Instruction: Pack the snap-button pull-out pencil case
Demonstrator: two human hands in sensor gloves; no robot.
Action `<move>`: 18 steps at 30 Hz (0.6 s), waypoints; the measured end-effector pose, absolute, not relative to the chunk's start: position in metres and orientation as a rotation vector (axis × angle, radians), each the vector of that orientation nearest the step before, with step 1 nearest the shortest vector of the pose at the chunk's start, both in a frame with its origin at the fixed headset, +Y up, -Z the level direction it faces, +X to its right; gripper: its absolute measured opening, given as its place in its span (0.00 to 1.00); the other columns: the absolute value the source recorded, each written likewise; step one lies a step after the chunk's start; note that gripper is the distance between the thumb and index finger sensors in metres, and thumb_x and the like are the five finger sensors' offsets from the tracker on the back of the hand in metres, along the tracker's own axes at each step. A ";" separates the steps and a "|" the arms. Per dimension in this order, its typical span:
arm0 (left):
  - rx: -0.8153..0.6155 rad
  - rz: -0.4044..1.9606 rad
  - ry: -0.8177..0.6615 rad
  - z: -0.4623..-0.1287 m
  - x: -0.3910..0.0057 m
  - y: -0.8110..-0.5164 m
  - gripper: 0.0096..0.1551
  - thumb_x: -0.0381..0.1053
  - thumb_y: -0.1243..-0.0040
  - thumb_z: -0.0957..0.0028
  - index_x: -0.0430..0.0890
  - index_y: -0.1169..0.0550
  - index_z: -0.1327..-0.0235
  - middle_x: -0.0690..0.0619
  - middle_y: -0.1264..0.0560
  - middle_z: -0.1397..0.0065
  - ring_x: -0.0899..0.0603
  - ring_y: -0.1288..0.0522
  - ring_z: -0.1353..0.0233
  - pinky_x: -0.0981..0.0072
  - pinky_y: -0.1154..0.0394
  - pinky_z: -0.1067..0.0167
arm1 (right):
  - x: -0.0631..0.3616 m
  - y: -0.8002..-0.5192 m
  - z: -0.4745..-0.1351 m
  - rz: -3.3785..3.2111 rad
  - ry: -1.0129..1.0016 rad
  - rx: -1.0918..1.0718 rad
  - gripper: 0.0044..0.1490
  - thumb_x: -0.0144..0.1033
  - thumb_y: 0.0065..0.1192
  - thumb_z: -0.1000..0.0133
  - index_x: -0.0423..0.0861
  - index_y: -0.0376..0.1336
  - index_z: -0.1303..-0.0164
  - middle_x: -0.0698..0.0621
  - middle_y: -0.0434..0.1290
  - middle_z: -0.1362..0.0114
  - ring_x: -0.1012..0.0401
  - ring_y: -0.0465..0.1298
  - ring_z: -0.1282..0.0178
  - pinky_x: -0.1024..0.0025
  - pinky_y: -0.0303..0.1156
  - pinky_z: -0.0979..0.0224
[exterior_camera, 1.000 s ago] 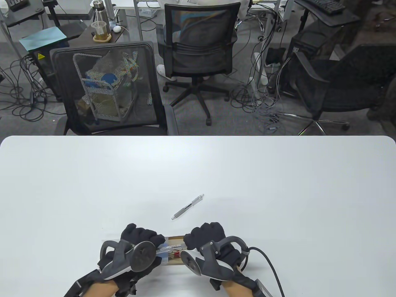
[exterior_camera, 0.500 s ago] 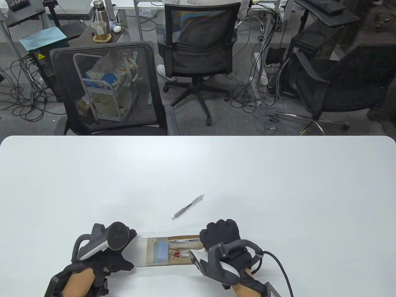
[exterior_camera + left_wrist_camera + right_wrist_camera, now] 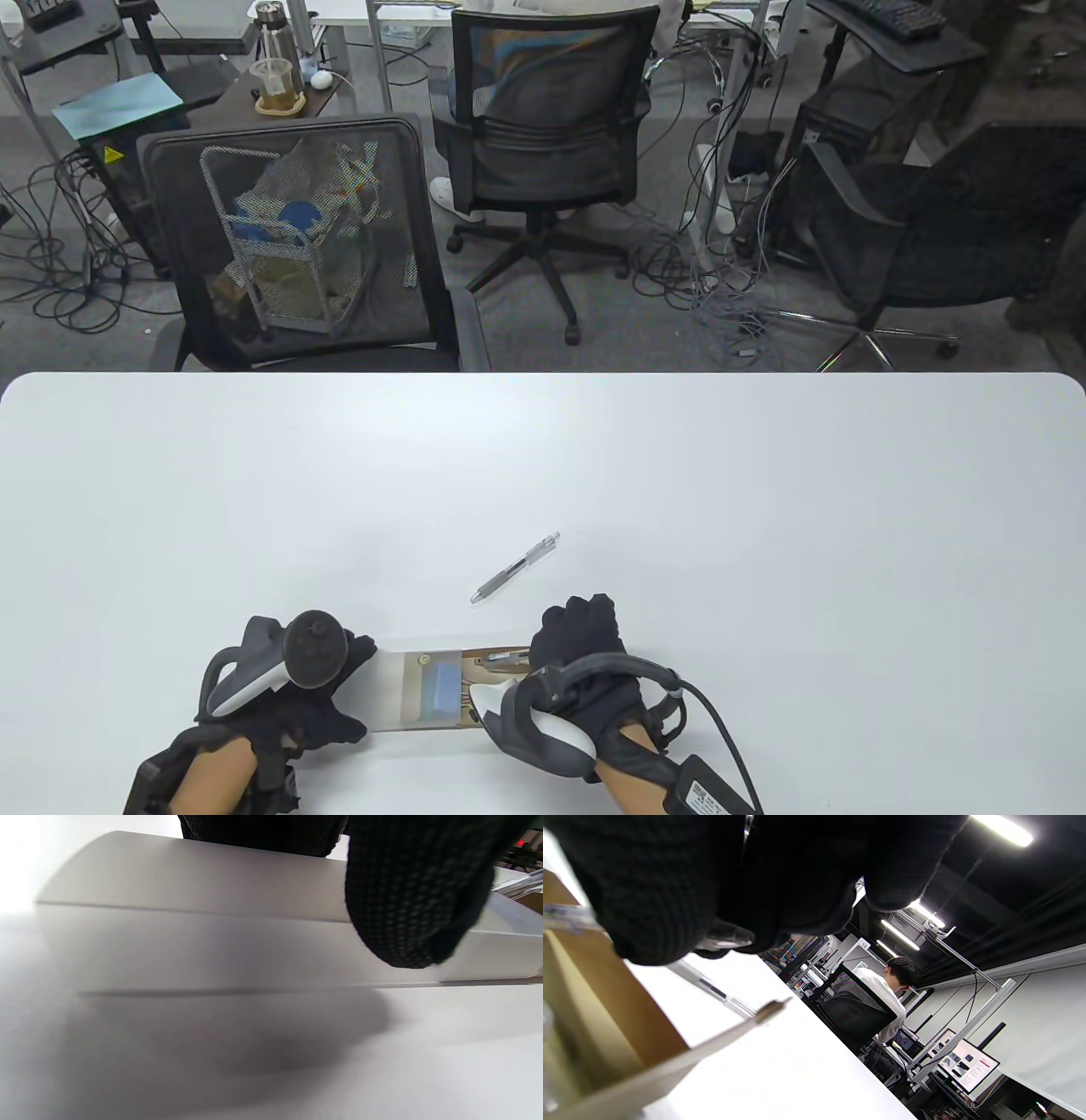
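Observation:
The pencil case lies near the table's front edge. Its frosted sleeve is on the left, and its brown inner tray sticks out to the right. A blue eraser shows through the sleeve. My left hand grips the sleeve's left end, which fills the left wrist view under a gloved finger. My right hand holds the tray's right end. The right wrist view shows its fingers curled over the tray. The tray's contents are mostly hidden.
A grey click pen lies loose on the white table just beyond the case, and it also shows in the right wrist view. Office chairs stand past the far edge.
My left hand drew the sleeve leftward off the tray, uncovering the eraser and the tray. My right hand has since moved left, and less of the tray now sticks out.

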State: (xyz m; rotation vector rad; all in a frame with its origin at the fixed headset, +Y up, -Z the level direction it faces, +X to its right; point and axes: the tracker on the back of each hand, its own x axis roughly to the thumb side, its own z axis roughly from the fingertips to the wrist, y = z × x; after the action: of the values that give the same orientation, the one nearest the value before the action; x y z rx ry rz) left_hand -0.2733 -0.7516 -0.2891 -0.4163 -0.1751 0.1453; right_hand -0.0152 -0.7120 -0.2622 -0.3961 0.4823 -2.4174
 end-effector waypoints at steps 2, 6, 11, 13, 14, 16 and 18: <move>-0.416 0.145 -0.176 -0.289 -0.273 -0.752 0.58 0.63 0.20 0.72 0.61 0.34 0.23 0.58 0.38 0.15 0.42 0.37 0.14 0.31 0.52 0.18 | -0.019 -0.716 -0.264 -2.422 0.476 -0.396 0.25 0.59 0.75 0.64 0.70 0.75 0.55 0.68 0.82 0.44 0.68 0.80 0.42 0.62 0.74 0.27; -0.418 0.152 -0.177 -0.289 -0.274 -0.752 0.58 0.63 0.20 0.72 0.61 0.34 0.23 0.58 0.38 0.15 0.42 0.37 0.14 0.31 0.52 0.18 | -0.027 -0.728 -0.269 -2.450 0.438 -0.406 0.25 0.59 0.76 0.64 0.70 0.76 0.56 0.69 0.82 0.45 0.69 0.80 0.44 0.63 0.74 0.28; -0.417 0.152 -0.178 -0.289 -0.274 -0.752 0.58 0.63 0.20 0.72 0.61 0.34 0.23 0.58 0.38 0.15 0.42 0.37 0.14 0.31 0.52 0.18 | -0.028 -0.738 -0.276 -2.469 0.385 -0.391 0.25 0.60 0.76 0.65 0.70 0.76 0.56 0.69 0.83 0.46 0.69 0.81 0.44 0.63 0.75 0.28; -0.420 0.156 -0.178 -0.289 -0.274 -0.752 0.58 0.63 0.20 0.72 0.61 0.34 0.23 0.58 0.38 0.15 0.42 0.37 0.14 0.31 0.52 0.18 | -0.028 -0.737 -0.275 -2.478 0.381 -0.387 0.26 0.60 0.76 0.65 0.70 0.76 0.56 0.69 0.83 0.46 0.69 0.80 0.44 0.63 0.75 0.28; -0.421 0.157 -0.178 -0.289 -0.274 -0.752 0.58 0.63 0.20 0.72 0.61 0.34 0.23 0.58 0.38 0.15 0.42 0.37 0.14 0.31 0.52 0.19 | -0.027 -0.737 -0.274 -2.480 0.379 -0.387 0.26 0.60 0.76 0.65 0.70 0.76 0.55 0.68 0.82 0.46 0.69 0.80 0.44 0.63 0.75 0.28; -0.421 0.159 -0.179 -0.289 -0.275 -0.753 0.58 0.63 0.20 0.72 0.61 0.34 0.23 0.58 0.38 0.15 0.42 0.37 0.14 0.31 0.52 0.19 | -0.026 -0.735 -0.273 -2.484 0.377 -0.389 0.26 0.61 0.76 0.65 0.69 0.76 0.55 0.68 0.82 0.45 0.69 0.80 0.44 0.63 0.74 0.28; -0.421 0.159 -0.179 -0.289 -0.275 -0.753 0.58 0.63 0.20 0.72 0.61 0.34 0.23 0.58 0.38 0.15 0.42 0.37 0.14 0.31 0.52 0.19 | -0.026 -0.732 -0.273 -2.482 0.381 -0.391 0.26 0.61 0.76 0.65 0.69 0.76 0.55 0.68 0.82 0.45 0.69 0.80 0.44 0.63 0.74 0.28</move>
State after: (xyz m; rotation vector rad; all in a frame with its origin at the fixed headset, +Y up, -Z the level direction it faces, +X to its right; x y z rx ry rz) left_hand -0.2746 -0.7526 -0.2892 -0.4212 -0.1788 0.1591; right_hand -0.0259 -0.7323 -0.2730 -0.3906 0.3809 -2.4823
